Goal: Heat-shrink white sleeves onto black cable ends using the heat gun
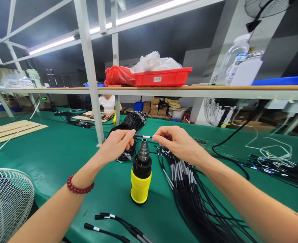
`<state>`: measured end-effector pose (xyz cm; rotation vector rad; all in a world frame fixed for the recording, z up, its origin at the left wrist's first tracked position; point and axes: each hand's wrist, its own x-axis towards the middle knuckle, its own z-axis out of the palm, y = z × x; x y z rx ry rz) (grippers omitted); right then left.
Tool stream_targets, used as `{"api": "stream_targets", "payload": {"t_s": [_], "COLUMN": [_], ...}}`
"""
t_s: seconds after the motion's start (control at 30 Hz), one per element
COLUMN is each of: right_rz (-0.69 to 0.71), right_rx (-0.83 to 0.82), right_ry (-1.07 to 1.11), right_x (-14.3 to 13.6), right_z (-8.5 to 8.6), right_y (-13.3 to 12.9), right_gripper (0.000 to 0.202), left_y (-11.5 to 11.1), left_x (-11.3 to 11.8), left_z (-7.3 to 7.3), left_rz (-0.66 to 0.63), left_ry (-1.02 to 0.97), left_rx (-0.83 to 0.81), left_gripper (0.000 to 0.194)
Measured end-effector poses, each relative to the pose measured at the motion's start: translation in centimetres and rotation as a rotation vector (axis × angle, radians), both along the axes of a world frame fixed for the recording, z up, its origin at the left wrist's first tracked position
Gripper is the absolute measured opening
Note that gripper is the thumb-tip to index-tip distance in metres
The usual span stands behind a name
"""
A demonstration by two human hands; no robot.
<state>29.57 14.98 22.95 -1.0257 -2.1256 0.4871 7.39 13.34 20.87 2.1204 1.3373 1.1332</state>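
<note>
Both hands hold one thin black cable (143, 136) with a white band stretched level between them. My left hand (117, 144) pinches its left end, my right hand (175, 141) its right end. The white band sits just above the metal nozzle of a yellow and black heat gun (141, 175) that stands upright on the green table (62, 152). Under my right forearm lies a big bundle of black cables with white sleeves (189, 182). Behind my left hand rests another coil of black cables (132, 126).
Three finished cables (113, 224) lie at the near edge. A white fan guard (7, 199) sits at bottom left. White frame posts (93, 91) rise from the table, and a shelf carries a red tray (164, 77). Another person (107, 104) works farther back. More cables (277, 162) lie right.
</note>
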Motion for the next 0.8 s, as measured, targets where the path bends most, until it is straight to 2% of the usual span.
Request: {"api": "stream_targets", "payload": {"t_s": [0.13,0.33,0.43,0.6,0.8], "right_rz": [0.004,0.013,-0.008,0.001,0.0], "right_rx": [0.001,0.012,0.016,0.063,0.047], "right_ry": [0.005,-0.001,-0.07,-0.075,-0.041], "right_x": [-0.04,0.1,0.25,0.35,0.26], "right_z": [0.03,0.3,0.59,0.57,0.42], "right_y": [0.12,0.31,0.08,0.07,0.57], "right_gripper": [0.031,0.024,0.027,0.028,0.022], "left_y": [0.0,-0.31,-0.32,-0.13,-0.32], "left_x": [0.13,0.12,0.2,0.46,0.61], "left_z": [-0.07,0.35,0.54,0.23,-0.32], "left_rz": [-0.011,-0.044,-0.044,-0.014,0.016], "left_ry": [-0.019,-0.019,-0.038,-0.065,-0.136], "left_rx": [0.006,0.039,0.002,-0.065,0.019], "left_gripper": [0.049,0.028,0.031,0.048,0.03]}}
